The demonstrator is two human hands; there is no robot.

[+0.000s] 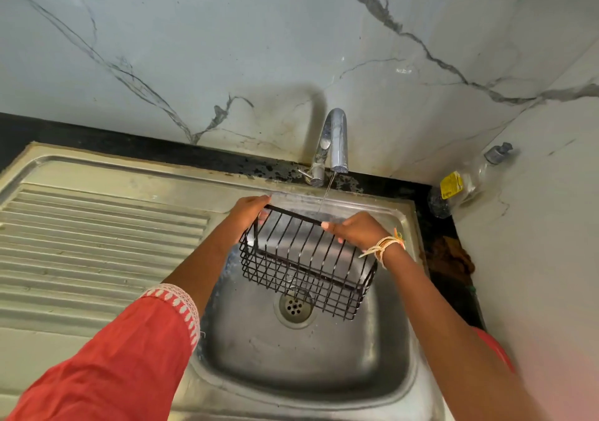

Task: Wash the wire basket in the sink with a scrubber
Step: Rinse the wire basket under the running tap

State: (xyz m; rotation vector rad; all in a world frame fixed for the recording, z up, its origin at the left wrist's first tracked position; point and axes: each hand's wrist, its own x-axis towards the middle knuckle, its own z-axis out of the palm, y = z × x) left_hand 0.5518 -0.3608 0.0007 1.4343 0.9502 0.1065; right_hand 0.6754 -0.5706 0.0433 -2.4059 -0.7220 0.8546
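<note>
We grip the basket [308,265] rim with left hand [248,211] and right hand [358,231] (light, stiff, likely slippery wet wire).

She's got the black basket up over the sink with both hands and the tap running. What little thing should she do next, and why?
Probably tip the wire basket further under the thin stream from the tap. Both the left hand and the right hand grip its far rim, holding it above the sink, and the water only meets that rim. No scrubber is in view yet.
</note>
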